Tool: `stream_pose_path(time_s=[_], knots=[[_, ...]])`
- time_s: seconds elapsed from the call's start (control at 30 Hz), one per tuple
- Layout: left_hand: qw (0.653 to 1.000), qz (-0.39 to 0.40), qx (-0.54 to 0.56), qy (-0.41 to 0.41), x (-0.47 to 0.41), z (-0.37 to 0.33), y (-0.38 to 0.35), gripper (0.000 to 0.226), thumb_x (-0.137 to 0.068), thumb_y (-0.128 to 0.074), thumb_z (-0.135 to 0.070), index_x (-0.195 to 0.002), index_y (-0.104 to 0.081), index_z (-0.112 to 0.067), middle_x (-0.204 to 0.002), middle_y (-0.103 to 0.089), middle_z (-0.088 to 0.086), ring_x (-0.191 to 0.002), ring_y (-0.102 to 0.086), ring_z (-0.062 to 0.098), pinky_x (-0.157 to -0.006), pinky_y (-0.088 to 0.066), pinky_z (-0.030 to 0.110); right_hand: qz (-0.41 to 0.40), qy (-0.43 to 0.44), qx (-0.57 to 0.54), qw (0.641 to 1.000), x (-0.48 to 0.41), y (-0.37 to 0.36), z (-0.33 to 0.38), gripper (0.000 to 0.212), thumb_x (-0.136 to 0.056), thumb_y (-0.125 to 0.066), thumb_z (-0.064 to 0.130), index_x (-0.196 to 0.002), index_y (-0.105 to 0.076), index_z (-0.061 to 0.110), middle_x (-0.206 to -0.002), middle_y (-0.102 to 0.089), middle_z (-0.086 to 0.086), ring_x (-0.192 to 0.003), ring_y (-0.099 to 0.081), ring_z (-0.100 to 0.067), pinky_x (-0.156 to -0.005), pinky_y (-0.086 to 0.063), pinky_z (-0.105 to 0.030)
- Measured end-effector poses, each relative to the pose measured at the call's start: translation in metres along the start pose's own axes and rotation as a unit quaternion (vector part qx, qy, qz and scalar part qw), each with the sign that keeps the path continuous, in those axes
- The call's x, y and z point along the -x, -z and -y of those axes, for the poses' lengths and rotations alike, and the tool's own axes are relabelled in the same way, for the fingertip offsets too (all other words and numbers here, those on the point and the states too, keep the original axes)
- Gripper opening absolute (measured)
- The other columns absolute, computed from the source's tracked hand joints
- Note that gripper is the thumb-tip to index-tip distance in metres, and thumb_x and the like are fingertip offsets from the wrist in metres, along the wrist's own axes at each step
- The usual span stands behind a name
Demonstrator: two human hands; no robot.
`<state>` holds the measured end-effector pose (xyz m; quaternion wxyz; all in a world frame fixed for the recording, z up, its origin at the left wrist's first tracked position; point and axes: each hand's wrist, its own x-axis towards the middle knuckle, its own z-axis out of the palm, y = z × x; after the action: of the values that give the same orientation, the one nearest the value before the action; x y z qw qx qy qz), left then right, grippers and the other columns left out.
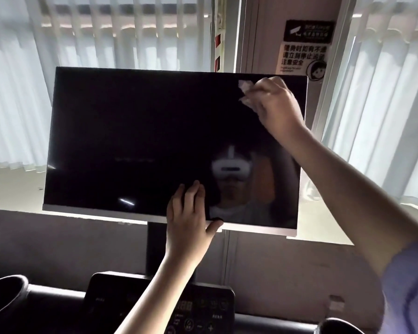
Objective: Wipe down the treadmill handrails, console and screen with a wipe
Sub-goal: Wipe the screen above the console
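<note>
Most of the crumpled white wipe (pixel 244 89) is hidden under the right hand (pixel 273 102). Only two ragged edges are seen past the fingers, which are curled and clamped on it. The wipe is pressed to the upper right corner of the large dark flat rectangular screen (pixel 143 141).

The left hand (pixel 188 218) is laid on the lower middle of the glass. Its fingers are straight and close together, and its thumb is spread out along the pale bottom frame.

The black console panel with white markings (pixel 203 307) is crossed by the left forearm and cut off by the lower edge. Its markings are too blurred to be read.

Two round black cup holders are seen, one at the left (pixel 5 292) and one at the right (pixel 336 325), both cut off by the frame.

One screen, one wipe and one console are counted. Two printed signs are fixed to the wall above the screen, a black one (pixel 309 31) over a pale one (pixel 299 56), and their text is hard to make out.
</note>
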<state>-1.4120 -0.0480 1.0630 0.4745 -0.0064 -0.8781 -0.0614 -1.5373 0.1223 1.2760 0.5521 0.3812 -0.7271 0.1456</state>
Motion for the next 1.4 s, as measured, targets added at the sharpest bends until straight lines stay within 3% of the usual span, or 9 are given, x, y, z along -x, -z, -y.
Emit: stream_pose_path(time_s=[0.13, 0.3, 0.47, 0.67, 0.83, 1.0, 1.2, 1.33, 1.4], knots=[[1.0, 0.001, -0.006, 0.001, 0.0, -0.001, 0.0, 0.083, -0.065, -0.073, -0.049, -0.129, -0.053, -0.001, -0.135, -0.046, 0.008, -0.125, -0.044, 0.036, -0.097, -0.047, 0.052, -0.05, -0.081, -0.001, 0.995, 0.006, -0.006, 0.01, 0.022, -0.092, -0.062, 0.023, -0.103, -0.075, 0.009, -0.093, -0.065, -0.004, -0.095, -0.055, -0.024, -0.072, -0.055, -0.035], [1.0, 0.013, -0.009, 0.006, 0.0, -0.002, 0.002, 0.083, -0.065, -0.075, -0.048, -0.129, -0.054, 0.0, -0.135, -0.049, 0.01, -0.124, -0.047, 0.038, -0.098, -0.045, 0.052, 0.021, 0.075, -0.05, 0.996, 0.048, -0.003, 0.028, 0.025, -0.091, -0.056, 0.024, -0.093, -0.077, 0.009, -0.092, -0.069, -0.003, -0.092, -0.054, -0.02, -0.067, -0.056, -0.032], [1.0, 0.018, -0.006, 0.01, -0.001, -0.002, 0.002, 0.085, -0.062, -0.081, -0.045, -0.129, -0.054, 0.0, -0.134, -0.049, 0.01, -0.124, -0.045, 0.038, -0.098, -0.046, 0.053, -0.06, -0.049, 0.003, 0.997, 0.05, 0.0, 0.02, 0.015, -0.089, -0.064, 0.017, -0.093, -0.076, 0.009, -0.09, -0.068, -0.007, -0.087, -0.058, -0.03, -0.062, -0.056, -0.038], [0.999, 0.03, -0.006, 0.016, -0.001, -0.006, 0.003, 0.086, -0.062, -0.083, -0.043, -0.129, -0.054, 0.002, -0.134, -0.051, 0.013, -0.124, -0.048, 0.041, -0.097, -0.046, 0.055, 0.062, 0.124, -0.039, 0.99, 0.108, 0.0, 0.038, 0.019, -0.088, -0.058, 0.007, -0.093, -0.076, 0.012, -0.098, -0.069, -0.001, -0.093, -0.059, -0.025, -0.062, -0.057, -0.034], [1.0, 0.02, -0.009, 0.016, 0.0, -0.004, 0.002, 0.085, -0.061, -0.082, -0.043, -0.128, -0.055, 0.001, -0.134, -0.051, 0.012, -0.123, -0.047, 0.04, -0.097, -0.045, 0.054, -0.022, -0.004, -0.025, 0.999, 0.105, -0.003, 0.042, 0.021, -0.08, -0.071, -0.002, -0.097, -0.076, 0.009, -0.094, -0.069, -0.003, -0.089, -0.058, -0.026, -0.063, -0.057, -0.035], [1.0, 0.014, -0.004, 0.013, 0.0, -0.003, -0.001, 0.086, -0.062, -0.083, -0.043, -0.13, -0.053, 0.001, -0.134, -0.049, 0.012, -0.125, -0.04, 0.037, -0.098, -0.044, 0.054, 0.129, 0.163, -0.065, 0.976, 0.144, -0.001, 0.053, 0.02, -0.082, -0.069, 0.004, -0.093, -0.076, 0.02, -0.097, -0.069, 0.003, -0.092, -0.062, -0.024, -0.068, -0.057, -0.033], [1.0, 0.015, -0.002, 0.015, 0.001, -0.004, -0.001, 0.085, -0.063, -0.083, -0.041, -0.13, -0.052, 0.002, -0.134, -0.05, 0.014, -0.124, -0.047, 0.041, -0.098, -0.043, 0.056, 0.029, 0.043, -0.053, 0.997, 0.142, 0.001, 0.056, 0.013, -0.085, -0.067, 0.011, -0.088, -0.078, 0.017, -0.092, -0.069, 0.001, -0.087, -0.055, -0.018, -0.066, -0.053, -0.031], [1.0, 0.01, 0.011, 0.014, 0.001, -0.004, -0.002, 0.083, -0.068, -0.075, -0.045, -0.132, -0.048, 0.0, -0.137, -0.041, 0.01, -0.126, -0.038, 0.037, -0.099, -0.042, 0.055, 0.167, 0.172, -0.071, 0.968, 0.178, 0.005, 0.072, 0.024, -0.081, -0.062, 0.0, -0.092, -0.075, 0.018, -0.096, -0.068, 0.003, -0.087, -0.062, -0.022, -0.064, -0.054, -0.03], [1.0, 0.014, 0.011, 0.017, 0.001, -0.005, -0.002, 0.084, -0.066, -0.079, -0.042, -0.132, -0.049, 0.0, -0.137, -0.042, 0.009, -0.126, -0.037, 0.037, -0.098, -0.042, 0.055, 0.17, 0.179, -0.042, 0.968, 0.174, 0.009, 0.063, 0.021, -0.083, -0.065, 0.001, -0.094, -0.074, 0.017, -0.096, -0.068, 0.003, -0.087, -0.063, -0.022, -0.061, -0.055, -0.03]])
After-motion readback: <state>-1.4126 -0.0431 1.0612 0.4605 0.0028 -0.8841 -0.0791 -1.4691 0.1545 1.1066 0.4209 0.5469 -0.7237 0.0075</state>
